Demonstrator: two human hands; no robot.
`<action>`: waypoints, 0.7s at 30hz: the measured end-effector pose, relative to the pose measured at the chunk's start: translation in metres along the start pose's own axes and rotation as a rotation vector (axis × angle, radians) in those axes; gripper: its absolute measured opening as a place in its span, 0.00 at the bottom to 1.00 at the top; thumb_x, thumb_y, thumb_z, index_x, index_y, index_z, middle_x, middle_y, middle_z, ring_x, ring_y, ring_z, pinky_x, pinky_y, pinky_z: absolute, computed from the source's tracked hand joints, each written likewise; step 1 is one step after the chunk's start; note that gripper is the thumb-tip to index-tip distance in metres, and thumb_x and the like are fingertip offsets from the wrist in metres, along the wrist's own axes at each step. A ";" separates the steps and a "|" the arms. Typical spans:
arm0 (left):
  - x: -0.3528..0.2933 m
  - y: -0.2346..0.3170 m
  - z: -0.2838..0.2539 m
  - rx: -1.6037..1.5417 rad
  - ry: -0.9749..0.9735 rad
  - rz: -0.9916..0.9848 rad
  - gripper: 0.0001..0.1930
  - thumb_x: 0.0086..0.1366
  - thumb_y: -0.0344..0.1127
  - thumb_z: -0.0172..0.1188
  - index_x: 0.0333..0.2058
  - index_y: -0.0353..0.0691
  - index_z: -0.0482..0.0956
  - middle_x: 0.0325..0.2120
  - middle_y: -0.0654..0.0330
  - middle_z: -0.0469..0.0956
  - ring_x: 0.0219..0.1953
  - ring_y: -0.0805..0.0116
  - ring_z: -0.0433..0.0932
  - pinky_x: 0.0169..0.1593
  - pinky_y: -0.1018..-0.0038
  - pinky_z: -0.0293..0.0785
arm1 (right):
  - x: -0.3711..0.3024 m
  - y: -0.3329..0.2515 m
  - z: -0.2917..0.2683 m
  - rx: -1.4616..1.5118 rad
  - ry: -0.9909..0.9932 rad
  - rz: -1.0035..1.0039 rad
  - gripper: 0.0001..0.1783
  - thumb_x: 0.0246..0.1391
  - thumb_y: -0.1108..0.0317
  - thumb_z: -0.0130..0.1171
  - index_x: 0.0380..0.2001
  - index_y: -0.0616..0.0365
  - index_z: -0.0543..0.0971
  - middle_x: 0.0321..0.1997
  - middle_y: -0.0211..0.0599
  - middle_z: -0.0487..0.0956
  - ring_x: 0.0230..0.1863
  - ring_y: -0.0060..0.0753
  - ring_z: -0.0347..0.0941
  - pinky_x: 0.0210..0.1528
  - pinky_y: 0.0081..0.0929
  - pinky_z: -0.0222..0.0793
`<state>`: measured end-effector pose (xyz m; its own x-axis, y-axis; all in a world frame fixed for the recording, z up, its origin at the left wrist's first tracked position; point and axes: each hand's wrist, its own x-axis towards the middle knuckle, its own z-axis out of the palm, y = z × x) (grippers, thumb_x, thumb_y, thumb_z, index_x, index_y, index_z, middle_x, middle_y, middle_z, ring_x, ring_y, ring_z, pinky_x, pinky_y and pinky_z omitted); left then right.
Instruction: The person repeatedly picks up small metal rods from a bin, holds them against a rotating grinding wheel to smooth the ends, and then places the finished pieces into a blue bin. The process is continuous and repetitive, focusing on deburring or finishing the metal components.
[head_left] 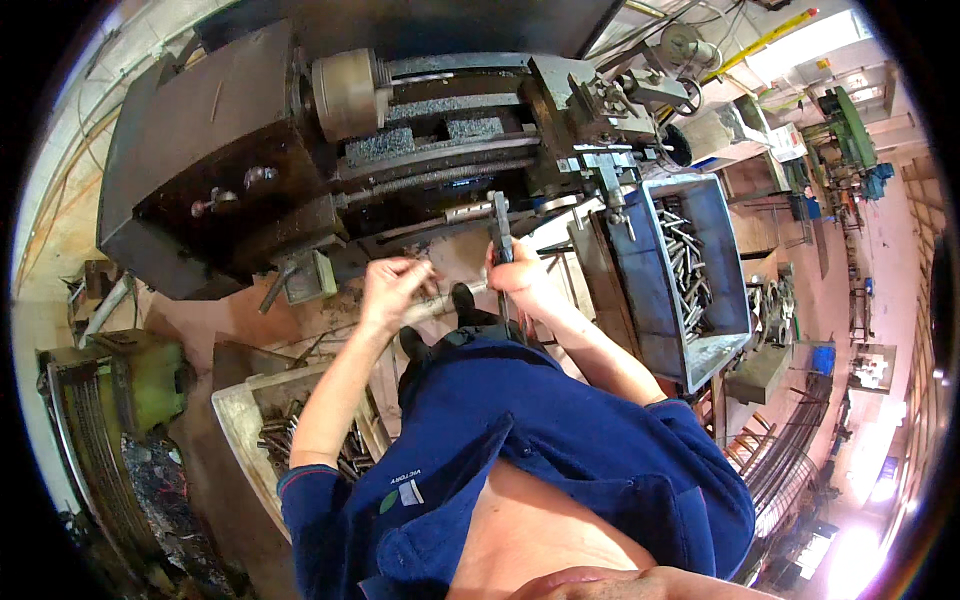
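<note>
The right hand [515, 272] is gripping a dark, slender measuring tool, apparently a caliper [503, 240], fingers closing around its body; the tool is standing nearly upright in the view, in front of the lathe. A short metal cylinder [468, 212] is lying crosswise at the tool's upper end, on its left side; whether the tool is clamping it, I cannot tell. The left hand [395, 288] is hovering to the left, apart from the tool, its fingers curling in toward the thumb; whether it is holding anything small, I cannot tell.

Below the hands, the person is wearing a dark blue short-sleeved shirt [580, 410], and dark shoes [462, 297] are showing on the floor. Beyond the hands, a large dark lathe [215, 150] is extending across the upper view, its chuck [347, 95] sitting at left and its carriage [560, 105] at right. Metal shavings [380, 146] are lying along its bed.

To the right, a blue crate [728, 250] is holding many metal rods [683, 260]. At lower left, a pale crate [235, 430] is containing further metal parts [280, 440], partly hidden by the left forearm. Farther right, a green machine [850, 130] is standing in the background.
</note>
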<state>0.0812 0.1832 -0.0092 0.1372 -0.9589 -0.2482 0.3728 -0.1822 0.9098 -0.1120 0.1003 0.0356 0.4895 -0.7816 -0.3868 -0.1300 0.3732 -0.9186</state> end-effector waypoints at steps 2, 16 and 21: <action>0.006 -0.004 0.028 -0.147 -0.067 0.057 0.16 0.52 0.23 0.56 0.42 0.33 0.73 0.35 0.59 0.76 0.38 0.74 0.74 0.40 0.79 0.71 | 0.025 -0.011 0.001 0.090 0.108 -0.029 0.10 0.31 0.79 0.51 0.23 0.56 0.68 0.19 0.23 0.65 0.21 0.16 0.58 0.21 0.17 0.52; 0.123 -0.007 0.110 -0.090 -0.153 -0.106 0.31 0.42 0.19 0.56 0.50 0.33 0.61 0.41 0.58 0.71 0.42 0.67 0.73 0.45 0.72 0.72 | 0.143 -0.052 -0.044 -0.005 0.103 -0.240 0.09 0.35 0.77 0.50 0.25 0.58 0.67 0.20 0.22 0.62 0.22 0.16 0.55 0.21 0.17 0.51; 0.147 0.007 0.116 -0.138 -0.140 -0.108 0.35 0.40 0.27 0.65 0.50 0.32 0.61 0.41 0.58 0.70 0.44 0.68 0.70 0.48 0.72 0.68 | 0.147 -0.074 -0.053 0.140 0.017 -0.154 0.15 0.33 0.77 0.51 0.31 0.60 0.67 0.21 0.25 0.64 0.23 0.18 0.59 0.23 0.18 0.56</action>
<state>-0.0026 0.0157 -0.0009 -0.0358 -0.9581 -0.2841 0.5020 -0.2630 0.8239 -0.0760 -0.0683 0.0426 0.4794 -0.8428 -0.2449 0.0670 0.3134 -0.9473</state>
